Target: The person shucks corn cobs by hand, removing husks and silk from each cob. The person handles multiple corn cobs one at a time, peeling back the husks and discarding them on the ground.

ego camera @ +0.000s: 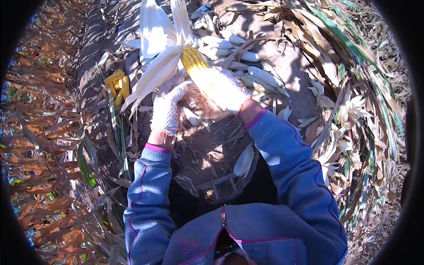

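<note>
A yellow ear of corn slants in front of me, its kernels bare at the upper end. My right hand, in a white knitted glove, grips its lower part and hides much of it. Pale husk leaves spread upward and to the left beside the ear. My left hand, gloved the same way, is closed around the lower husk, with its fingertips partly hidden. Brown corn silk hangs between the two hands.
Several husked yellow ears lie in a small pile on the left. Several ears in pale husks rest on the soil beyond my right hand. Cut corn stalks heap along the right; dry standing plants line the left. A loose husk lies near my legs.
</note>
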`<state>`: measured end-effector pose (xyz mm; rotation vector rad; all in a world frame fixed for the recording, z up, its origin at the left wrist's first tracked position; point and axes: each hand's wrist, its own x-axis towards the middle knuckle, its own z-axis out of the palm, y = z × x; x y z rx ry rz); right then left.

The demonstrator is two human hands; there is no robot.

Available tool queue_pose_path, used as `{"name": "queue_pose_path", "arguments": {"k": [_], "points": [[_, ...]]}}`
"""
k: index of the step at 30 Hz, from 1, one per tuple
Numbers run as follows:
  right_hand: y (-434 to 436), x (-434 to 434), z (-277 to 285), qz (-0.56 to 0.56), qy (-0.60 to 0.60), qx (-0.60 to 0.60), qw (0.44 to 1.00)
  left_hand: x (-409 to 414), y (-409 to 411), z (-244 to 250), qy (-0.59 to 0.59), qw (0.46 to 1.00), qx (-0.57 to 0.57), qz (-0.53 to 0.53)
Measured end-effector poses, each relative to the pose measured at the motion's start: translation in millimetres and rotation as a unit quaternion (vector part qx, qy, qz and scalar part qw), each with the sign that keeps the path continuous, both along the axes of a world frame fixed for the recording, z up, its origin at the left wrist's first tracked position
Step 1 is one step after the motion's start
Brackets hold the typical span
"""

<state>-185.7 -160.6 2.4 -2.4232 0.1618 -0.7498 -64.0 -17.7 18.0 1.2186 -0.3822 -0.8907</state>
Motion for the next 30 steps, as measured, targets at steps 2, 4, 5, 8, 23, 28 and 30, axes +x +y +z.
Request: {"name": "queue_pose_path", "arguments": {"k": [2,4,5,8,23,28,30], "points": [[-3,-2,0,-0.002,-0.011,0.083,0.996,5,5,2,-0.084,0.993,0.062,-0.057],[-8,1,-16,0.017,-0.045,0.232,0.972,6,5,13,-0.165,0.967,0.144,-0.13],[-14,3,-30,0.032,-0.08,0.335,0.938,10,6,3,-0.18,0.956,0.129,-0.191],[-9,1,-23,0.071,-0.119,0.538,0.832,18,13,-15,-0.328,0.9,0.14,-0.25],[2,6,-22,-0.103,-0.003,0.012,0.995,-22,3,-5,-0.199,0.956,0.095,-0.193],[7,5,-4,-0.103,0.019,0.019,0.994,-23,5,-4,-0.167,0.964,0.05,-0.202],[6,5,-8,-0.108,-0.004,-0.039,0.993,-23,5,-2,-0.182,0.963,0.046,-0.193]]}}
